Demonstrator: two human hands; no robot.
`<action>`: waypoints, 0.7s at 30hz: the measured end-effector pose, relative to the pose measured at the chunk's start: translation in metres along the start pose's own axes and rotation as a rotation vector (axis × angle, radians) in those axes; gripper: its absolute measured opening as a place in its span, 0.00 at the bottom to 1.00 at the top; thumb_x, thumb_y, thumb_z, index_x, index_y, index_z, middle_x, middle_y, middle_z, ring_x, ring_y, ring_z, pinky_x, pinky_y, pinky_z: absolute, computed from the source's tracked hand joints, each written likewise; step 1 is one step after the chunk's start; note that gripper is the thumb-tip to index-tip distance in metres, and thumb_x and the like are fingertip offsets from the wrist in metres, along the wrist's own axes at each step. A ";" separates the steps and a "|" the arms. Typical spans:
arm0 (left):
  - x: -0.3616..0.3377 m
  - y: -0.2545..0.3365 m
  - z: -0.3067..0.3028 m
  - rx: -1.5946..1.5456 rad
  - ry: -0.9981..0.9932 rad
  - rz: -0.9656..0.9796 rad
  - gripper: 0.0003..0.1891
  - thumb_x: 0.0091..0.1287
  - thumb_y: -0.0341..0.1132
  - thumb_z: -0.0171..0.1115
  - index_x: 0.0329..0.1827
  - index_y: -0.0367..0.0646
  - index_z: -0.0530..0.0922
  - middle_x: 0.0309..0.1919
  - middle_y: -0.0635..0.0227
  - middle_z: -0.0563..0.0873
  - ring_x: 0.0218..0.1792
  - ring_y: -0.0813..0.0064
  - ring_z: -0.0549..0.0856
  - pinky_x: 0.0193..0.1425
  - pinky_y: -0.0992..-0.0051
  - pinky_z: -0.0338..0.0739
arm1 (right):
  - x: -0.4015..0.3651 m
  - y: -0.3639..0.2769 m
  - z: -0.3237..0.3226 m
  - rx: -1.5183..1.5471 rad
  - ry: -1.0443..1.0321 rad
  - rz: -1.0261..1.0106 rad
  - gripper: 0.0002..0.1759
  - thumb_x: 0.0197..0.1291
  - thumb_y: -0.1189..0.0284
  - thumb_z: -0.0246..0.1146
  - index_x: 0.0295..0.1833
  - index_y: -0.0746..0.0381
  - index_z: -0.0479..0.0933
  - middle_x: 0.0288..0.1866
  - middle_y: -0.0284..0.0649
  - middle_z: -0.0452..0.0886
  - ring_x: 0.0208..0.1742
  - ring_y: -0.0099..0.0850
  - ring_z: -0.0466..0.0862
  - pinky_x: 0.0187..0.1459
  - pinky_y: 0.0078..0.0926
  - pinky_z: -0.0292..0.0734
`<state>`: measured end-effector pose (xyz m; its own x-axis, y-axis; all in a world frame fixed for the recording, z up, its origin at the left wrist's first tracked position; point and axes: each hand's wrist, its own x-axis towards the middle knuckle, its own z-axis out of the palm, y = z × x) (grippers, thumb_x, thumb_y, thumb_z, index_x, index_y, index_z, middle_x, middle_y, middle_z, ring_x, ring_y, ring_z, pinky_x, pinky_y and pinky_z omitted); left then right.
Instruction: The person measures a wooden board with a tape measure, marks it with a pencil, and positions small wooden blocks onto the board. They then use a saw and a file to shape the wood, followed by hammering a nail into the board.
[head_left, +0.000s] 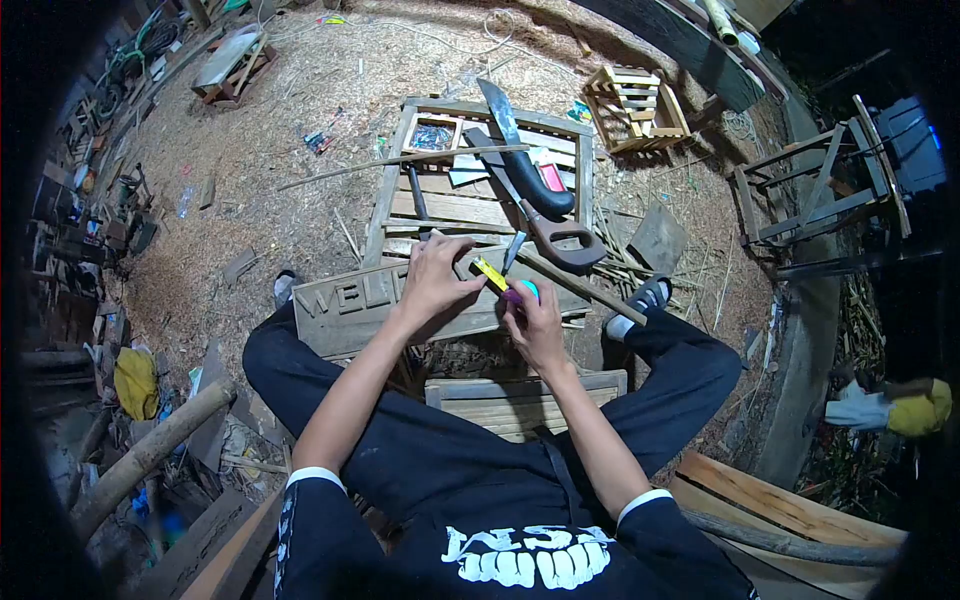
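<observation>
Just ahead of my fingers (450, 255) the pallet (440, 205) is crowded. The handsaw (555, 240) lies nearest, the machete (520, 150) is beyond it, and a thin stick (400, 160) runs across. The tape measure (495, 277), pinched by my left hand (435, 280) and gripped in my right hand (535, 325), closes the gap between them. Leftward the lettered board (340, 305) lies bare, and the sawdust floor (270, 170) past it is open. My legs (680, 370) wall both sides.

Machete (520, 150), handsaw (537, 222), wooden pallet (450, 205), small crate (635, 105)
</observation>
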<state>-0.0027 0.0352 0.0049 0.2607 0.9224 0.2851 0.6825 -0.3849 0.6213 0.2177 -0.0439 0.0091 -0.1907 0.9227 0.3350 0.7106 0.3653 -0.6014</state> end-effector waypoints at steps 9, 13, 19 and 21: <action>-0.001 -0.008 0.009 -0.047 -0.042 -0.074 0.35 0.53 0.52 0.81 0.63 0.46 0.86 0.54 0.64 0.92 0.57 0.64 0.89 0.64 0.59 0.76 | 0.000 0.001 0.004 -0.008 -0.002 -0.002 0.32 0.59 0.79 0.73 0.70 0.59 0.75 0.60 0.54 0.75 0.58 0.56 0.78 0.61 0.53 0.76; 0.000 -0.006 0.008 -0.038 -0.044 -0.092 0.35 0.54 0.53 0.81 0.64 0.47 0.85 0.54 0.64 0.92 0.56 0.63 0.88 0.65 0.59 0.74 | -0.001 -0.001 0.005 -0.015 0.004 0.013 0.28 0.64 0.78 0.71 0.70 0.59 0.75 0.60 0.55 0.75 0.58 0.56 0.78 0.60 0.53 0.76; 0.000 -0.002 0.001 -0.039 -0.086 -0.055 0.23 0.57 0.51 0.80 0.53 0.53 0.91 0.53 0.68 0.92 0.57 0.64 0.86 0.69 0.57 0.72 | 0.000 -0.003 0.005 0.016 0.060 0.005 0.28 0.65 0.77 0.71 0.70 0.59 0.75 0.58 0.53 0.76 0.57 0.55 0.78 0.60 0.51 0.76; 0.001 -0.002 0.001 -0.030 -0.075 0.010 0.18 0.58 0.49 0.80 0.48 0.54 0.93 0.53 0.70 0.92 0.57 0.64 0.86 0.70 0.57 0.71 | 0.000 -0.003 0.005 0.028 0.049 0.018 0.28 0.65 0.77 0.71 0.70 0.59 0.75 0.58 0.53 0.76 0.57 0.55 0.78 0.60 0.51 0.76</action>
<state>-0.0031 0.0364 0.0033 0.3191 0.9178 0.2364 0.6593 -0.3941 0.6403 0.2125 -0.0440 0.0074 -0.1438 0.9223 0.3586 0.6942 0.3523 -0.6276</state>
